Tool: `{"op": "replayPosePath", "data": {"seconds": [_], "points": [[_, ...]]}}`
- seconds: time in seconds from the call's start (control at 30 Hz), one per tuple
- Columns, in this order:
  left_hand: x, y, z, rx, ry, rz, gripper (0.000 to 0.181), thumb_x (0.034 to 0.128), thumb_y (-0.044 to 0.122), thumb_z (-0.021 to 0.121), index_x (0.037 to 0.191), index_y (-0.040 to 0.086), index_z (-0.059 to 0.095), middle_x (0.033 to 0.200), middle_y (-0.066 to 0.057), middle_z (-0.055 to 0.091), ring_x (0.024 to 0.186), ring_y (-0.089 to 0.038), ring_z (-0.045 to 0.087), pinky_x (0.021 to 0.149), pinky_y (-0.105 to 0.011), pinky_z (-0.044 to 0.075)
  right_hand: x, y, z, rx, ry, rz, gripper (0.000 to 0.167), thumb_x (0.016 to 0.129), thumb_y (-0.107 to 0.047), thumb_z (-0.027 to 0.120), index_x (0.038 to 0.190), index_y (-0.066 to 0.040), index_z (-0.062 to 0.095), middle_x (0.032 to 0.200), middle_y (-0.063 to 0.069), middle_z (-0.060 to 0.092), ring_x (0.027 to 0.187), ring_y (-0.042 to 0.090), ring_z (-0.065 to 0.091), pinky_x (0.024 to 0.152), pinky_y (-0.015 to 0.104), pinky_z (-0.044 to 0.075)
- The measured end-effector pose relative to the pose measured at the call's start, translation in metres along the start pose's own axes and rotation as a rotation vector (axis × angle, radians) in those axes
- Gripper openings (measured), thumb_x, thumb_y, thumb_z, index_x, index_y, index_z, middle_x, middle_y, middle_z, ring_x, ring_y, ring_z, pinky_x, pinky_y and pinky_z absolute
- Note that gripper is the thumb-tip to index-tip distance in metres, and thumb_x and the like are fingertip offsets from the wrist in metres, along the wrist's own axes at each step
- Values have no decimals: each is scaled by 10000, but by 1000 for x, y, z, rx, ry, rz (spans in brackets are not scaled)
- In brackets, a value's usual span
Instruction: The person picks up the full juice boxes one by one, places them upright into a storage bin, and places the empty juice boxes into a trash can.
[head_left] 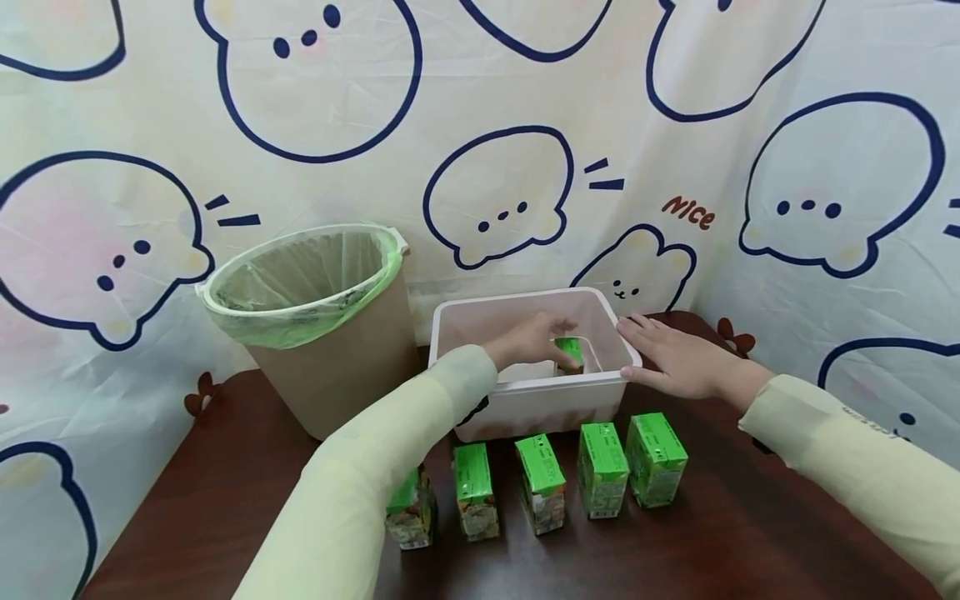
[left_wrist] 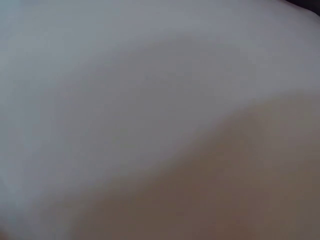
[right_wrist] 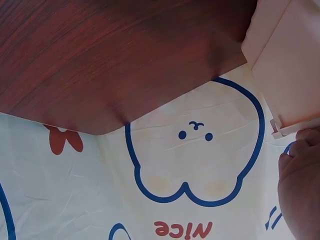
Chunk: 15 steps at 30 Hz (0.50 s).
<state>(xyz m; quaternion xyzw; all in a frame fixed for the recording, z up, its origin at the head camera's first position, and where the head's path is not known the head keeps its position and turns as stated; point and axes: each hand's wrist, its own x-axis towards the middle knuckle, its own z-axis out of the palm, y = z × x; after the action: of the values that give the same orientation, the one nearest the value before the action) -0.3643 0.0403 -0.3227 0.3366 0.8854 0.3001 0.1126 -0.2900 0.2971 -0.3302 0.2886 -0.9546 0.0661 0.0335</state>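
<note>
My left hand [head_left: 531, 339] reaches over the near side of a pale pink plastic bin [head_left: 540, 408]. Inside the bin, a small green carton [head_left: 570, 352] stands by its thumb and fingers, which are spread apart; any contact is hard to make out. My right hand [head_left: 678, 357] rests against the bin's right rim with fingers extended, and part of it shows beside the bin in the right wrist view. Several similar cartons stand in a row before the bin, among them one upright green-topped carton [head_left: 603, 471]. The left wrist view is only a blur.
A tan trash can [head_left: 352, 367] with a green liner stands left of the bin. All rest on a dark wooden table [head_left: 217, 500]. Behind hangs a white curtain [head_left: 480, 100] with cartoon outlines. My left sleeve partly hides the leftmost carton [head_left: 412, 512].
</note>
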Motion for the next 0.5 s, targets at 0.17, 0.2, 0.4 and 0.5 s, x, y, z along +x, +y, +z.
{"op": "replayPosePath", "data": {"seconds": [0.17, 0.2, 0.4, 0.5], "points": [[-7, 2, -7, -39, 3, 6, 699, 807, 221, 815, 1408, 61, 497, 1409, -66, 525, 1263, -183, 501, 1031, -287, 405, 0, -1, -1, -2, -3, -8, 809, 971, -580, 431, 1538, -40, 226, 1572, 198, 218, 1427, 409, 195, 1079, 611, 260], [-9, 3, -9, -44, 4, 5, 699, 808, 223, 814, 1409, 62, 494, 1408, -66, 525, 1262, -186, 502, 1029, -292, 408, 0, -1, -1, -2, -9, -5, 810, 971, -585, 425, 1539, -43, 224, 1573, 196, 215, 1428, 408, 191, 1080, 611, 259], [-18, 1, -15, -59, 10, 16, 700, 816, 232, 807, 1416, 68, 488, 1403, -76, 528, 1260, -197, 498, 1020, -311, 421, 1, -3, -4, -10, -32, 3, 824, 967, -601, 419, 1535, -35, 231, 1572, 204, 211, 1429, 412, 183, 1086, 606, 249], [-24, 0, -19, -73, 11, 18, 705, 815, 236, 808, 1418, 59, 486, 1409, -90, 521, 1258, -190, 496, 1020, -304, 419, 1, -4, -8, -14, -33, -2, 824, 966, -595, 431, 1530, -26, 241, 1569, 210, 217, 1426, 418, 187, 1086, 608, 248]]}}
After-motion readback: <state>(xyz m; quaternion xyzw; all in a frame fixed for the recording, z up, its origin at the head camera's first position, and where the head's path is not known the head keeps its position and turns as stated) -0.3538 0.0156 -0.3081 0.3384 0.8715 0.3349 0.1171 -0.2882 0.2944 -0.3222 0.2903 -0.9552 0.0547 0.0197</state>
